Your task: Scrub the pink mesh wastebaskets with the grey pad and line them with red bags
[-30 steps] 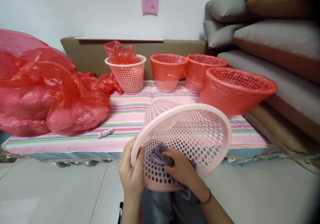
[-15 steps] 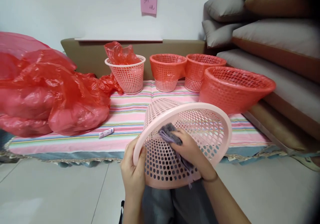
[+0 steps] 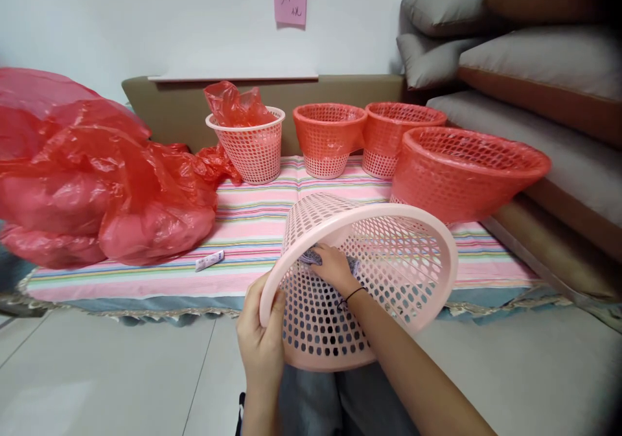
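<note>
L hand grips tilted pink basket, R hand clutches gray cloth inside it, w/ red-bagged baskets behind it.

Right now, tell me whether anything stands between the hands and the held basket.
Only a gray cloth, under the right hand inside the basket; nothing visible separates the left hand from the rim.

Free room inside held basket, walls around
</note>
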`<action>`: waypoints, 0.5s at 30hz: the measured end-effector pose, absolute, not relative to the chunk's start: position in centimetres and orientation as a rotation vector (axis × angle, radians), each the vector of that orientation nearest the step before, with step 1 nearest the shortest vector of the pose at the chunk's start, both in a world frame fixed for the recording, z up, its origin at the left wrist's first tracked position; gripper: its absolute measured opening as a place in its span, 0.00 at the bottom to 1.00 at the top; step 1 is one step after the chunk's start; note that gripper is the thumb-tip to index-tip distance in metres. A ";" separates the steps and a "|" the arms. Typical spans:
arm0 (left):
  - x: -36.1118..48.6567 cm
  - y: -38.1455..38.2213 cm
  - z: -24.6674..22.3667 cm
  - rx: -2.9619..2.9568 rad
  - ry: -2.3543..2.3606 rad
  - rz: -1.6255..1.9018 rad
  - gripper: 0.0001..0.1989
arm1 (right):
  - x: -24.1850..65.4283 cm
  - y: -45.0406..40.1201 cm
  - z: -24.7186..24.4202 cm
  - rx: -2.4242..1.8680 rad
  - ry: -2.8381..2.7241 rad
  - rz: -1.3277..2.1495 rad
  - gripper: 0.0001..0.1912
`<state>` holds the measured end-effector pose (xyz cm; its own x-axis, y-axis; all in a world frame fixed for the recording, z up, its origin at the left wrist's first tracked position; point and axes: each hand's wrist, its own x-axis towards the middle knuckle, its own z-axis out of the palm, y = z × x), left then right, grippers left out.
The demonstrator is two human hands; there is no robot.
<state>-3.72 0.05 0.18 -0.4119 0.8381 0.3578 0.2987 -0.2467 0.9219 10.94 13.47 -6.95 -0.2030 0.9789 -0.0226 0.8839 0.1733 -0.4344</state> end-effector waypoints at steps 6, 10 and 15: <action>-4.0 0.3 -0.5 1.245 1.565 1.731 0.14 | 9.6 12.9 -6.2 -2.051 -2.087 0.365 0.17; -4.3 0.2 -0.9 1.160 1.610 1.777 0.15 | 9.7 13.2 -5.7 -2.208 -2.012 0.364 0.16; -3.9 -0.1 -0.8 1.192 1.596 1.770 0.15 | 11.0 13.9 -5.4 -2.284 -1.953 0.329 0.15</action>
